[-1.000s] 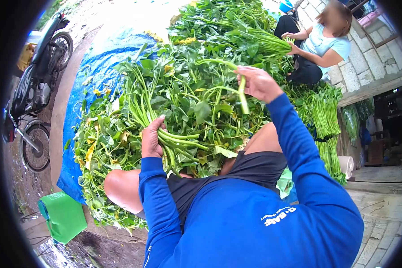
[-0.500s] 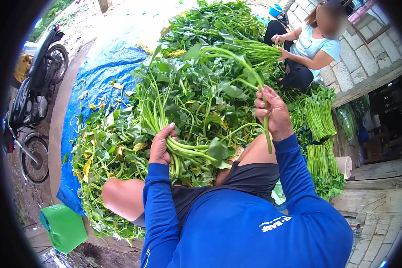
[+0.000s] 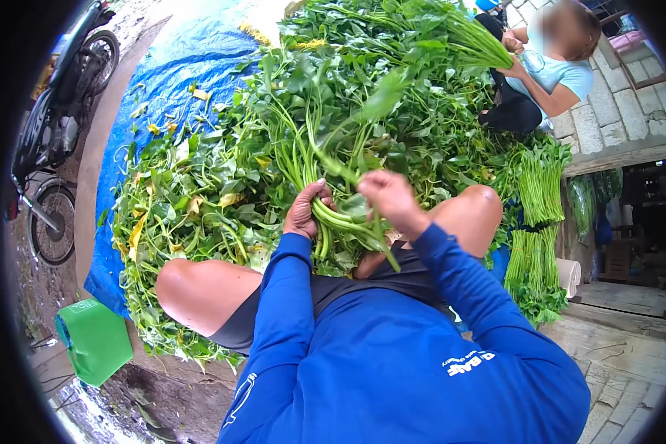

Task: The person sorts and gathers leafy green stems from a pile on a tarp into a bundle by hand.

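While its leafy tops spread forward over the heap, the bunch of stalks (image 3: 348, 224) lies between the person's knees, its smooth, rounded, pale-green stems bending toward the lap. The left hand (image 3: 305, 211) is closed around these stems, thumb across the top. Just beside it, the right hand (image 3: 392, 198), softened by motion blur, is closed on a single stem (image 3: 334, 167), whose bare lower end slants down past the fist and whose leafy end is a green smear.

Beneath and around spreads a heap of greens (image 3: 200, 200), a tangle of limp, broad leaves and curling stems flecked with yellow. It covers much of a crinkled, shiny blue tarp (image 3: 181, 85). Farther right, a co-worker's hand (image 3: 516, 68) grips a sheaf of straight stems (image 3: 473, 35). Nearer are stacked bundles (image 3: 542, 191), slender and evenly aligned, before a wall (image 3: 599, 122) of rough grey blocks. At far left stand a boxy green container (image 3: 96, 344) and a motorcycle (image 3: 63, 133).
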`<state>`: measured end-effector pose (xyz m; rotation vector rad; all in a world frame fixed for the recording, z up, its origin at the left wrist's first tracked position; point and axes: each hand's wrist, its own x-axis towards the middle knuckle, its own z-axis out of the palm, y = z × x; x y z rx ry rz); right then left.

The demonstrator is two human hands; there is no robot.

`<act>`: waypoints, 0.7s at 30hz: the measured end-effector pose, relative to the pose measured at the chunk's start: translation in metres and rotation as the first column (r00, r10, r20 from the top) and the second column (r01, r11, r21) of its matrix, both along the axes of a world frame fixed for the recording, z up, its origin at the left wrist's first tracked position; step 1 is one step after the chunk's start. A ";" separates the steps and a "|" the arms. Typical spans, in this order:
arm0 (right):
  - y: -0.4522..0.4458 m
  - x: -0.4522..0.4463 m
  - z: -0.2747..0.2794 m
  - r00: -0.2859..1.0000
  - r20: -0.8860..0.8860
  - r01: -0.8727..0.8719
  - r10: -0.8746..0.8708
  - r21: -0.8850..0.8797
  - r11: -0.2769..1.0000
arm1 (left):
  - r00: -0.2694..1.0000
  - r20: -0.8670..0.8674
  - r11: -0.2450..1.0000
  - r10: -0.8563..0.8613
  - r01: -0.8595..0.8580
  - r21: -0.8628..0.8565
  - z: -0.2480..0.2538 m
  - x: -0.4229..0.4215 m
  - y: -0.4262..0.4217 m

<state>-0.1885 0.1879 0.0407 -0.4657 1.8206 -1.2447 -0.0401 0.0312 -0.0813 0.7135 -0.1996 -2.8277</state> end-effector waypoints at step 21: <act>0.004 0.069 -0.092 0.940 0.321 0.044 -0.113 0.215 0.976 | 0.740 0.641 0.722 0.204 0.329 -0.609 -0.026 0.003 0.001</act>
